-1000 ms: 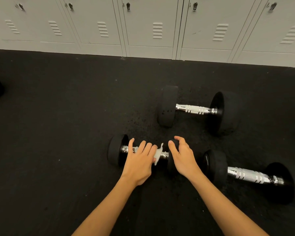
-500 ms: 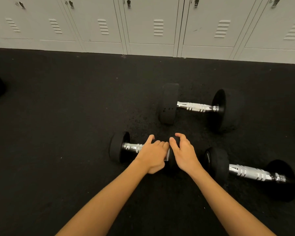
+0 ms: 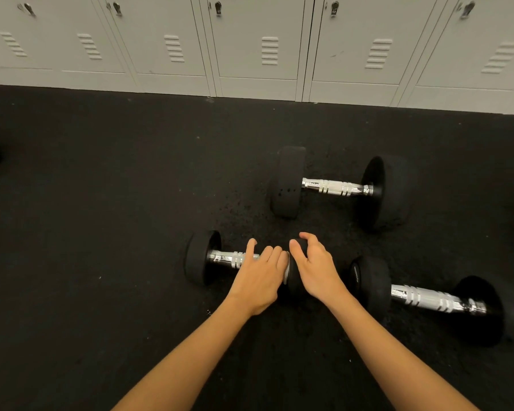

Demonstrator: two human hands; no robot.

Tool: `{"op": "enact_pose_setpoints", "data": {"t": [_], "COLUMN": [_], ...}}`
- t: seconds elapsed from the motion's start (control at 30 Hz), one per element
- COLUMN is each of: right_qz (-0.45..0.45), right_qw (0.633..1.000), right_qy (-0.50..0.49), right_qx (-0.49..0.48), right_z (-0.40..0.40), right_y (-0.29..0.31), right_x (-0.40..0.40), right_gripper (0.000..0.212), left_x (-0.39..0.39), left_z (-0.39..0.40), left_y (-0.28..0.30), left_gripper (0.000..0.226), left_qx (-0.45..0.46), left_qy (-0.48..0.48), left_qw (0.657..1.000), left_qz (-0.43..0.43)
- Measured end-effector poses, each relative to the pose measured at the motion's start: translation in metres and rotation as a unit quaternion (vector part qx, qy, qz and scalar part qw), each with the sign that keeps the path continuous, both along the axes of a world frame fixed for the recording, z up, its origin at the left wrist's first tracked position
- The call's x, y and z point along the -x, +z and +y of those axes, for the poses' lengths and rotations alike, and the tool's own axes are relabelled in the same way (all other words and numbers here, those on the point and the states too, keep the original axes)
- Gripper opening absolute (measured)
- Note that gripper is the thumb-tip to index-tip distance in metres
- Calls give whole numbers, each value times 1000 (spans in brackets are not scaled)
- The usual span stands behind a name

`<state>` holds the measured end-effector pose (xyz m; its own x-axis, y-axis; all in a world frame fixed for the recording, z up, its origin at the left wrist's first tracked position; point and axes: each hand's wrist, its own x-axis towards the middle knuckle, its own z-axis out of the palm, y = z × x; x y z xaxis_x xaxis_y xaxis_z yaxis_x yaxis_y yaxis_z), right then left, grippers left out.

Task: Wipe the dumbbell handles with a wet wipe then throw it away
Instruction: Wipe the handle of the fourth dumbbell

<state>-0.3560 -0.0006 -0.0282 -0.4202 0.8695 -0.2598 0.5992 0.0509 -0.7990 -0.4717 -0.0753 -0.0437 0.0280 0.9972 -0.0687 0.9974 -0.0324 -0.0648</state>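
Left hand (image 3: 260, 280) closed over wet wipe (image 3: 286, 274) on chrome handle (image 3: 226, 258) of nearest dumbbell (image 3: 202, 258); right hand (image 3: 315, 266) cupped narrowly on that dumbbell's right head, steadying. Wipe judged soft, limp, light; dumbbell heavy, rigid, handle slick, best gripped mid-handle. Two further dumbbells beyond and right of it, near lockers (image 3: 258, 40).

Three dumbbells on floor (image 3: 101, 232): one left (image 3: 220, 258), one right (image 3: 428, 299), one behind (image 3: 336, 186); lockers (image 3: 258, 40) beyond.

Black rubber floor (image 3: 101, 232), three dumbbells (image 3: 336, 186) on it, lockers (image 3: 258, 40) behind
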Motion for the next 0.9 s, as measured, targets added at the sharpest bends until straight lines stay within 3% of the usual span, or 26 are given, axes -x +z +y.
{"op": "enact_pose_setpoints", "data": {"t": [0.13, 0.3, 0.4, 0.53, 0.67, 0.8, 0.9], "right_qz": [3, 5, 0, -5, 3, -1, -2], "right_qw": [1000, 1000, 1000, 1000, 1000, 1000, 1000], "right_qy": [-4, -1, 2, 5, 6, 11, 21], "right_qx": [10, 6, -2, -1, 1, 10, 6], "right_z": [4, 2, 0, -2, -3, -2, 0], "right_y": [0, 0, -1, 2, 2, 3, 8], "right_x": [2, 0, -1, -2, -3, -5, -8], "right_gripper": [53, 53, 53, 54, 55, 56, 60], "left_x": [9, 5, 1, 7, 19, 27, 26], "left_z": [9, 13, 4, -10, -12, -10, -1], "left_y": [11, 19, 12, -1, 0, 8, 19], "left_gripper": [38, 24, 24, 52, 43, 31, 25], "left_qx": [36, 31, 2, -12, -25, -56, -145], "left_qy": [-4, 63, 57, 13, 13, 118, 203], "left_qw": [998, 989, 993, 999, 1000, 983, 922], "left_qz": [-55, -129, -103, -38, -10, -129, -295]}}
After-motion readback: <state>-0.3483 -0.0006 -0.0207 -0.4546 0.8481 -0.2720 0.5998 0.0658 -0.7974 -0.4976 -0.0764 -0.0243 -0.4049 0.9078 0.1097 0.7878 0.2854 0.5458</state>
